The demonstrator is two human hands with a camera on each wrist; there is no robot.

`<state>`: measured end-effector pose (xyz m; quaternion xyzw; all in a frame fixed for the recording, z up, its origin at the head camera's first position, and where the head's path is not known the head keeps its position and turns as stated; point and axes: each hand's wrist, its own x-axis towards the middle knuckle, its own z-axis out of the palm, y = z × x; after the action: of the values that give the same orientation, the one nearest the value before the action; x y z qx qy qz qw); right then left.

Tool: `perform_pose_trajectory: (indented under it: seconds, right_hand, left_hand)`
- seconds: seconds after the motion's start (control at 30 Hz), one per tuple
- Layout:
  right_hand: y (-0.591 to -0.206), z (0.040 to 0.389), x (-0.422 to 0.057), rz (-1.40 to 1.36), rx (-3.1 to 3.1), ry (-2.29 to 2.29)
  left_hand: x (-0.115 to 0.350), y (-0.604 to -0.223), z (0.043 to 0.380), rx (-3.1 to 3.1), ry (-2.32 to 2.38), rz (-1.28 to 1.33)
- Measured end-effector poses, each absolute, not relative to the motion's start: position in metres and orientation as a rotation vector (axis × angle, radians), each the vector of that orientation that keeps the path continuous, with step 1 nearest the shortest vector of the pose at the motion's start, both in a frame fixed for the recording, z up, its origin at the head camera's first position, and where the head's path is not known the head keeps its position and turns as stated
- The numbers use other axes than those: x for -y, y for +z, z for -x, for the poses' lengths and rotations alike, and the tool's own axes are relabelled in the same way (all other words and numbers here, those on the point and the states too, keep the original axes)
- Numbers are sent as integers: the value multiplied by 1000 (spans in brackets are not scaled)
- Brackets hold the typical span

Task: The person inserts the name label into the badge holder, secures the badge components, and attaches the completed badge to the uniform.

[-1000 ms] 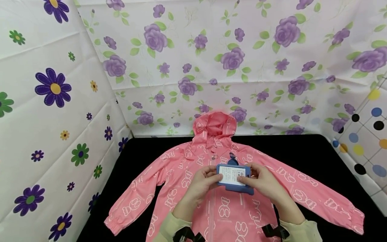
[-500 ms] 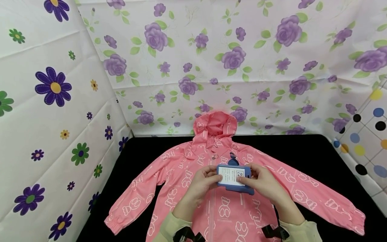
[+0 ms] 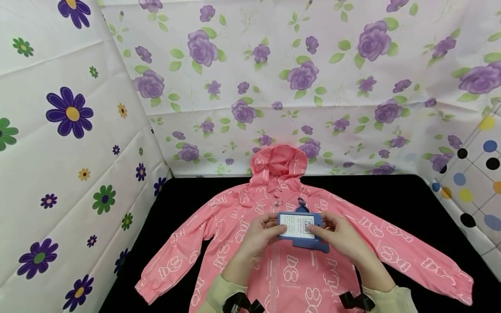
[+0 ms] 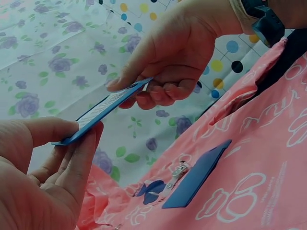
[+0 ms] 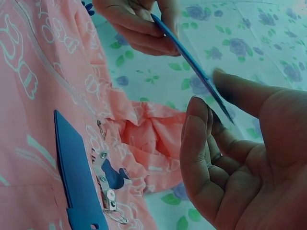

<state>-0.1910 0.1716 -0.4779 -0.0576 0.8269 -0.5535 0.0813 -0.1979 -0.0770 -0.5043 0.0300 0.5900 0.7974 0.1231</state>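
Observation:
A blue ID card holder (image 3: 294,226) with a white printed card in it is held in the air between both hands. My left hand (image 3: 256,237) pinches its left end, thumb on the printed face and fingers behind. At the opposite end my right hand (image 3: 344,234) has its thumb over the face and its fingers underneath. Below them, on the pink hooded jacket (image 3: 289,278), lies a second flat blue piece (image 4: 197,175). Beside that piece are a clear strap with metal snaps (image 5: 106,191) and a dark blue badge reel (image 5: 114,175).
The jacket lies spread out on a black table (image 3: 372,187), sleeves stretched to either side and hood at the back. A flower-print cloth (image 3: 235,78) hangs behind, another floral cloth (image 3: 70,174) stands at the left, and a dotted one (image 3: 477,174) at the right.
The card holder has shifted slightly to the left, showing more of the blue piece beneath at the lower right. Both hands keep nearly the same place and hold.

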Motion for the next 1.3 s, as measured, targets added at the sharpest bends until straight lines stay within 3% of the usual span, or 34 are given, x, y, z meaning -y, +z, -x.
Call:
perform_pose_trajectory:
  seconds: [0.63, 0.9, 1.3]
  right_hand:
    - [-485, 199, -201, 39, -2617, -1549]
    - [-513, 206, -205, 121, -2740, -1288]
    - [-520, 207, -196, 240, -2758, -1191]
  left_hand:
    - [96, -496, 204, -1726, 2428, -51]
    - [98, -497, 205, -1723, 2433, -48]
    - [99, -495, 207, -1726, 2426, -34]
